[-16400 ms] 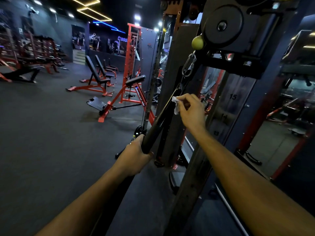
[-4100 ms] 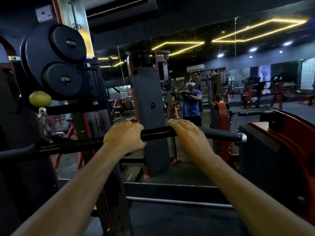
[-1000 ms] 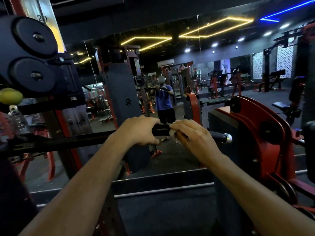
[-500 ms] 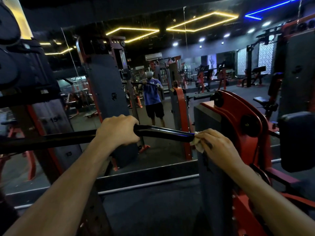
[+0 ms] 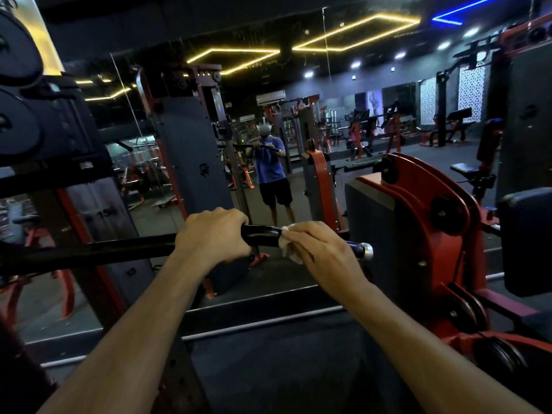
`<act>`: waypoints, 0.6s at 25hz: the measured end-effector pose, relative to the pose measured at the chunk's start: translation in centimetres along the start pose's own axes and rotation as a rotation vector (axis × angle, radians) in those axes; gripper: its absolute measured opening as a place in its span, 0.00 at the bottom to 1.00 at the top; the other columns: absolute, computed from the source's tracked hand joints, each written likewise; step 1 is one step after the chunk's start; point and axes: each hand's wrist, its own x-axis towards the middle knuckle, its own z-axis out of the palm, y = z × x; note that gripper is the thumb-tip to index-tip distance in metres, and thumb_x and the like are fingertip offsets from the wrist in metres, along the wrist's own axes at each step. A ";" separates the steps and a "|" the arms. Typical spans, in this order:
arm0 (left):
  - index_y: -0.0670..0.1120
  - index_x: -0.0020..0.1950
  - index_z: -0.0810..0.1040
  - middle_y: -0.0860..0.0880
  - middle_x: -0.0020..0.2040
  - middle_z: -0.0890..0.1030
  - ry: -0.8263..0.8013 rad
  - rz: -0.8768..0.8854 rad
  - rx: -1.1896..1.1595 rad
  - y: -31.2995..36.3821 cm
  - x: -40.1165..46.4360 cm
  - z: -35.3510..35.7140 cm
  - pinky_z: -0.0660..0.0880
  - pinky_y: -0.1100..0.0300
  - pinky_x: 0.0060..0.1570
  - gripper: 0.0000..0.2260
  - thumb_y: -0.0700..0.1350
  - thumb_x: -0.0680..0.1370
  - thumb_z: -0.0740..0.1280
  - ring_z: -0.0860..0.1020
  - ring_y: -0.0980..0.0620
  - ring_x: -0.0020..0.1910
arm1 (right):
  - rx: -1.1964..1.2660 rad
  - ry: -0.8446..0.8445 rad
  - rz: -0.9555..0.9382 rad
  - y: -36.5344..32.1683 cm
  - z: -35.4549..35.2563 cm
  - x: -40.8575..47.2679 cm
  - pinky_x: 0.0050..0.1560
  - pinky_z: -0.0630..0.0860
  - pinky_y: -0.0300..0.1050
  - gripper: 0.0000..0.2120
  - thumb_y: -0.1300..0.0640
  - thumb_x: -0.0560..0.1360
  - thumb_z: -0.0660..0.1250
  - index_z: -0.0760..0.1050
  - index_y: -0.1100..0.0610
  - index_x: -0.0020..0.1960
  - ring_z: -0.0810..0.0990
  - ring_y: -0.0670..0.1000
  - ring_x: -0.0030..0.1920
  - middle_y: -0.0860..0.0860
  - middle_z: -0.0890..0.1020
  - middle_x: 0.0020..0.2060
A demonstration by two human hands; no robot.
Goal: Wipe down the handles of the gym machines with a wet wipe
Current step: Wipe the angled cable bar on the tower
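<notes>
Both forearms reach fwd from the bottom of the view, converging on a long black metal pull-down bar (image 5: 263,236) that runs roughly 9-to-3 o'clock across the middle. Left hand (image 5: 213,239) sits knuckles-up on top of the bar near centre, wrist a bit bent; right hand (image 5: 321,251) lies just beside it toward 3 o'clock, back of hand up, w/ a short stretch of bare glossy bar between the two. The bar's chrome end cap (image 5: 366,251) pokes out past the right hand's knuckles at 3 o'clock. Behind the bar, at 12 o'clock, a wall mirror (image 5: 298,85) shows the person in a blue shirt and dark shorts (image 5: 270,168) holding the same bar. At 9–10 o'clock stands the dark cable-machine frame w/ round black pulley wheels (image 5: 18,124); at 3 o'clock a red-and-black plate-loaded machine (image 5: 418,204) stands close behind the bar end, and whether it touches the bar can't be told. Yellow LED ceiling strips (image 5: 355,31) glow at 12–1 o'clock. Left fingers are curled fully round the bar in a firm overhand grip. Right fingers are bent over the bar, pressing a crumpled white wet wipe (image 5: 288,245) against it; the wipe shows at the thumb side and below the hand, the rest is hidden under the palm.
</notes>
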 end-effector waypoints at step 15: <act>0.54 0.45 0.67 0.55 0.34 0.73 0.218 0.027 0.226 -0.5 -2.9 4.4 0.64 0.57 0.31 0.08 0.55 0.76 0.65 0.71 0.51 0.32 | 0.387 -0.250 0.578 3.9 -1.8 -3.4 0.57 0.79 0.37 0.11 0.63 0.79 0.68 0.82 0.50 0.58 0.82 0.38 0.51 0.43 0.84 0.49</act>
